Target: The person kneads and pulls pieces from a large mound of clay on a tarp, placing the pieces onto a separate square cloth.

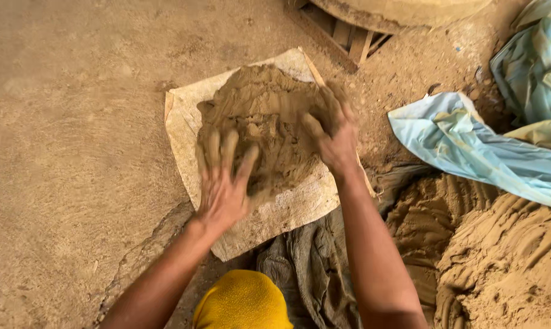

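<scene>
floor: packed earth floor (62,122), dusty, cracked near my left forearm
clay heap: big ridged clay heap (501,256) at lower right, finger grooves all over, well apart from my hands
plastic sheet: pale blue plastic sheet (470,152), crumpled, right side, lying over the top edge of the heap; no print visible on it
board: pale flat board (287,210) on the floor in front of me, corner-on, dusted with clay
clay lump: brown clay lump (260,122) sits mid-board, rough and lumpy, wet-looking
cloth: grey cloth (315,262) bunched between board and my knee
yellow fabric: yellow fabric (242,301) bottom centre, likely my knee, can't say for sure
wooden frame: slatted wooden frame (351,36) top, under a round clay-coloured slab, partly cut off
left hand: my left hand (224,180) flat, fingers spread, pressed on the near left edge of the lump
right hand: my right hand (330,131) fingers curled, digging into the lump's right side, blurred
how to do it well: I judge heel pressure from the left while the right folds clay inward works best; keep the lump centred so it doesn't slide off the board
labels/signs: none seen anywhere
</scene>
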